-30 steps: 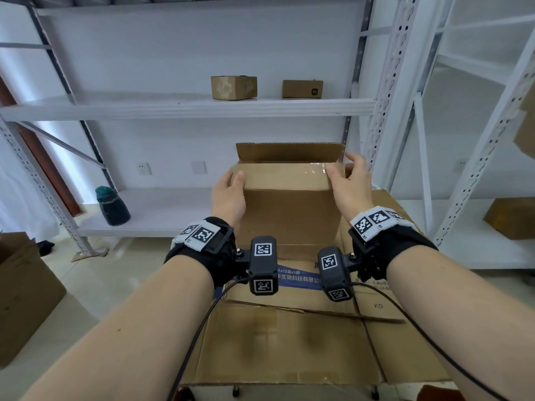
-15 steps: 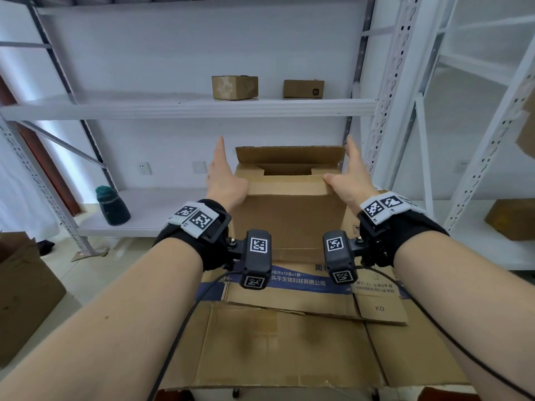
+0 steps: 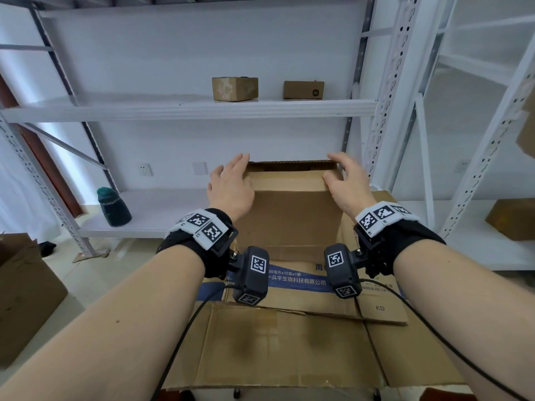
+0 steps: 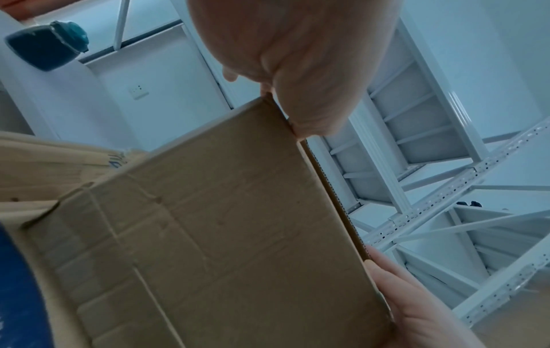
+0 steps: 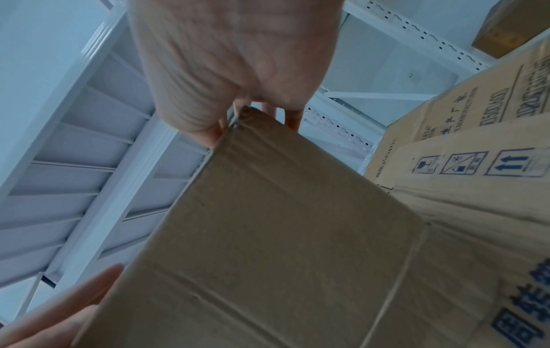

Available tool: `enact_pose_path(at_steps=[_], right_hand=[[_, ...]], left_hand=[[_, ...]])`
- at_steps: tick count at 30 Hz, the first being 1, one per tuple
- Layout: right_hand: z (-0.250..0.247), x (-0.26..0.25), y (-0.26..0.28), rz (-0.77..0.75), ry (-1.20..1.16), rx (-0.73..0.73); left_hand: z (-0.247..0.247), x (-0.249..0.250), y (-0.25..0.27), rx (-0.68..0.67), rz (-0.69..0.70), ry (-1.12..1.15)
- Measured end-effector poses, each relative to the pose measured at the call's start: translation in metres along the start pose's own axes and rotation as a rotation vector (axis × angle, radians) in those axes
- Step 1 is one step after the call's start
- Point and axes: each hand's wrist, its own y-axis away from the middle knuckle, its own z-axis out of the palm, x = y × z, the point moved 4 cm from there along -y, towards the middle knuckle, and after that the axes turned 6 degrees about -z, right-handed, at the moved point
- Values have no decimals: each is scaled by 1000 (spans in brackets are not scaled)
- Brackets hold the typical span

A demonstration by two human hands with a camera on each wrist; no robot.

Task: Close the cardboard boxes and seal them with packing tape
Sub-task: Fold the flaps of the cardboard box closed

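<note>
Pressing down with the left hand (image 3: 228, 186), fingers straight and loose, clamped on nothing, flat across the left top corner of the box (image 3: 289, 224). Pressing likewise with the right hand (image 3: 347, 183), fingers arched but open over the right top corner, thumb lying on the near flap (image 3: 286, 182). Steadying the box upright on flat cardboard sheets (image 3: 275, 351), directly ahead, with the far flap (image 3: 289, 163) showing its raw edge just past the near one.

Judging the box light, probably empty, thin-walled and creased: stiff along the folds, springy at the flaps, likely sliding on the smooth sheets under a sideways push. Taking hold best at the two top corners, palms bearing straight down, or flat against both side walls for lifting. Minding the corrugated edge under the fingertips.

Finding little room on the right, close to a rack post (image 3: 385, 111); finding open room on the left, toward the bottle (image 3: 113, 208) on the low shelf (image 3: 162, 215), and back toward the body. Seeing no tape anywhere.
</note>
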Motion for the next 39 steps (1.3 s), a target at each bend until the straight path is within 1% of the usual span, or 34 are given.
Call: enact_pose_path(at_steps=[4, 7, 13, 18, 23, 27, 32, 35, 39], right_hand=[[3, 3, 0, 32, 43, 3], [5, 4, -1, 44, 35, -2], [7, 3, 1, 46, 42, -6], [8, -2, 4, 47, 37, -5], [7, -4, 4, 48, 69, 27], [1, -5, 0, 122, 26, 97], [-7, 0, -6, 230, -18, 203], [-10, 5, -11, 270, -40, 269], [-9, 12, -12, 370, -114, 246]], left_hand=[[10, -10, -1, -50, -19, 28], [10, -10, 2, -64, -56, 33], [7, -7, 8, -58, -84, -53], [7, -6, 8, -58, -74, -127], [8, -5, 7, -40, -56, -218], [9, -1, 8, -15, -43, -243], [7, 3, 13, -18, -122, -194], [5, 4, 15, -3, -116, -181], [4, 6, 16, 40, -95, -166]])
